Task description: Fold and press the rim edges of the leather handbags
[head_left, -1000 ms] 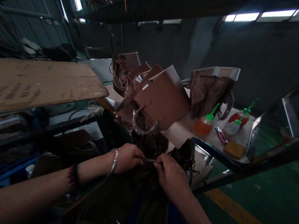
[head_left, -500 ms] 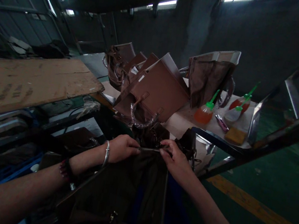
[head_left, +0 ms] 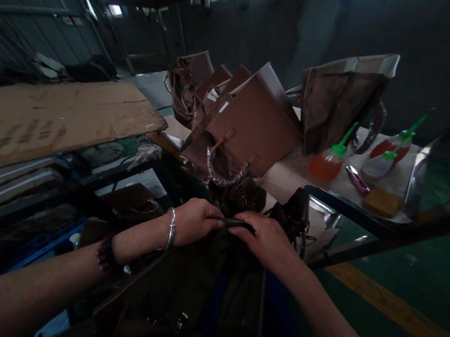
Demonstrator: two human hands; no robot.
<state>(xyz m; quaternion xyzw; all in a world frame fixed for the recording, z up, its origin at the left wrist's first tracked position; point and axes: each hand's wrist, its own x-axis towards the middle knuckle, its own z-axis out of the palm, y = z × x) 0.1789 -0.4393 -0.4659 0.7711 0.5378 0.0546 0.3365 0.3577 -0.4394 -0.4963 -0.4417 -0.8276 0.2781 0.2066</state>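
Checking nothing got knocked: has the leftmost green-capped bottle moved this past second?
No, in neither direction: judged against the yellow block, the leftmost bottle keeps its place, though the camera's view shifted.

dark bag (head_left: 191, 283): lower end unseen | board (head_left: 89, 105): cut off left | lettering (head_left: 32, 133): illegible
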